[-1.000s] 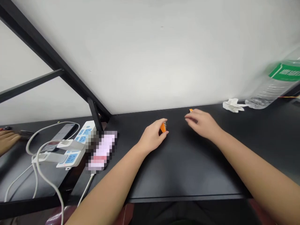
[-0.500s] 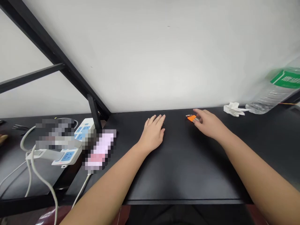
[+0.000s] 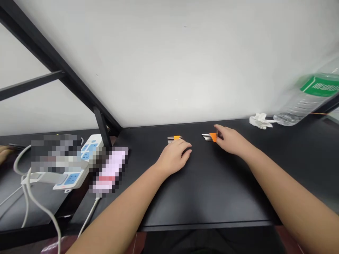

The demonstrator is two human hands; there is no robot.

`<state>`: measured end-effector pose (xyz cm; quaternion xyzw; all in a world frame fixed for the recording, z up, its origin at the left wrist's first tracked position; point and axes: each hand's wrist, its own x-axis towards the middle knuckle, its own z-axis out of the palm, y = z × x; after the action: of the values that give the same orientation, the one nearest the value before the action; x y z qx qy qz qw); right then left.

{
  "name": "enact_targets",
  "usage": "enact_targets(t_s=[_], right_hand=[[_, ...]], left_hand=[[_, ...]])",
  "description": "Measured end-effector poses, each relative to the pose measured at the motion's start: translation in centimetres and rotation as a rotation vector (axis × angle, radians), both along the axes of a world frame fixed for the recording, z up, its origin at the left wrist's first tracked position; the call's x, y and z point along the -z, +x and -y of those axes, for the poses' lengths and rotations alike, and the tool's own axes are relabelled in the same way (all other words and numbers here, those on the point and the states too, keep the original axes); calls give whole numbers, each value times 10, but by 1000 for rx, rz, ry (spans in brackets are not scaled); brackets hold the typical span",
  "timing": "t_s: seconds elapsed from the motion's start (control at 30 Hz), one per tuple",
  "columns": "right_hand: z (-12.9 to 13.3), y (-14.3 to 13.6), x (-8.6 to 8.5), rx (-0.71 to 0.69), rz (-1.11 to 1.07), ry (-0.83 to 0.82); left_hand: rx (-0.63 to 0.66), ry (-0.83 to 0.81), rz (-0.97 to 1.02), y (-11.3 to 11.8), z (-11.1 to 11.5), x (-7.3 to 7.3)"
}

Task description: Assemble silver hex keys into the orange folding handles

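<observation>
Two orange holders with thin metal rods, like hex key sets, lie on the black table (image 3: 201, 190). The left set (image 3: 177, 138) is partly covered by my left hand (image 3: 174, 155), which rests over its near side with fingers bent and thumb apart. Around the right end of the other set (image 3: 213, 137), the thumb and fingertips of my right hand (image 3: 230, 141) are closed; its rods point left.
At the left are a white power strip (image 3: 91, 148), cables and a blurred phone (image 3: 111, 169). A crumpled tissue (image 3: 261, 121) and a large clear bottle (image 3: 293, 109) lie at the back right. A black metal frame (image 3: 102, 127) rises at the left. Another person's hand (image 3: 4, 153) shows at the far left edge.
My left hand has shifted slightly nearer me, and the left set now shows beyond its fingers. The right set has turned, its rods now pointing left. Another person's hand shows more at the left edge.
</observation>
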<state>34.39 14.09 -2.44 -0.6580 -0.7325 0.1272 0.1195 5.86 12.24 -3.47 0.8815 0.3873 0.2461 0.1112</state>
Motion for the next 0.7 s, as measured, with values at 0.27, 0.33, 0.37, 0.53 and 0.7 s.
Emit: enact_targets(t_s=[0.27,0.33,0.37,0.53,0.7], right_hand=[[10,1,-25,168,-56,29],[9,1,-21,73,-65,57],[8,0,-18,2,-60,67],[20,-13,-9,-268,49,72],[45,-31,-26,-394,182,14]], left_hand=[[-10,-87,-46,0,3,-5],[-4,-103,-63,1,3,-5],[-3,-111,-72,1,4,-5],[-4,-124,-91,2,4,-6],[-4,-130,-95,3,5,-8]])
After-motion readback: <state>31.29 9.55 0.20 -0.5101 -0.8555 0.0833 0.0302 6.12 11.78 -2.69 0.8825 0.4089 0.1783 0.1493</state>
